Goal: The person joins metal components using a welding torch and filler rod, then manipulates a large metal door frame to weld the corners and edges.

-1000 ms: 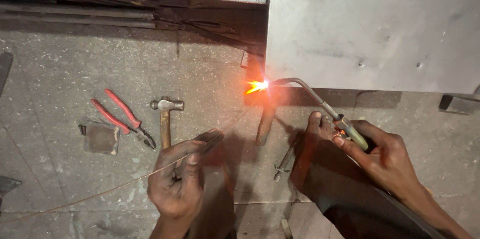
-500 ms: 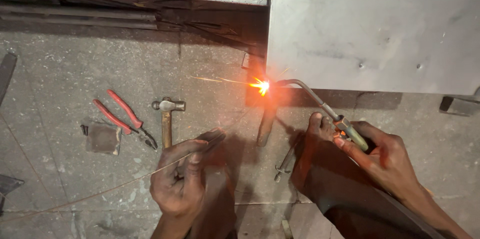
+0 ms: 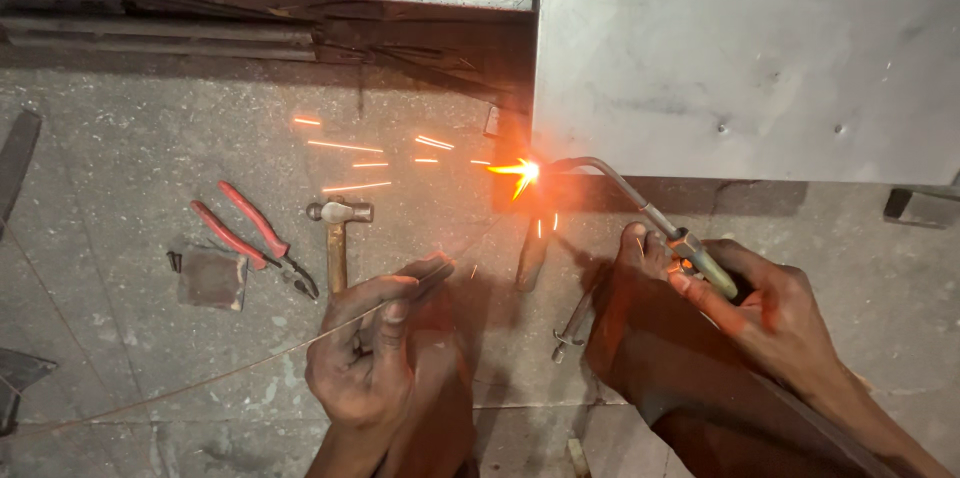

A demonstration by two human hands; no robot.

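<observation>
My right hand grips a gas torch whose curved metal neck reaches left to a bright orange flame at the lower left corner of a grey metal sheet. Sparks fly left over the concrete floor. My left hand pinches a thin filler wire that trails off to the lower left, its tip aimed toward the flame. A bare foot rests on the floor below the torch.
A hammer lies left of the flame, with red-handled pliers and a small flat block further left. A metal rod and a dark bar lie under the flame. Metal rails run along the top.
The flame has flared and now throws several sparks leftward across the floor. Both hands hold nearly the same positions.
</observation>
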